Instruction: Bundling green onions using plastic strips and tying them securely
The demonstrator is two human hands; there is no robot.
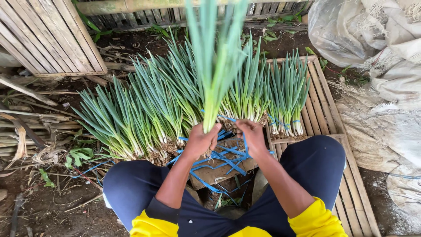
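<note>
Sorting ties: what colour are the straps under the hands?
Blue straps, clearest in the head view.

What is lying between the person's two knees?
In the head view, a small wooden board sits between the knees, with loose blue plastic straps tangled across it. The right hand reaches down to the straps.

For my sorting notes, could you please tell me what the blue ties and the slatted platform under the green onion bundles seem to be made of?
The blue ties look like thin plastic strapping: flat, glossy, creased bands of even colour. The slatted platform appears to be split bamboo or wood, unfinished: pale, weathered, narrow parallel slats; which of the two is hard to tell.
</note>
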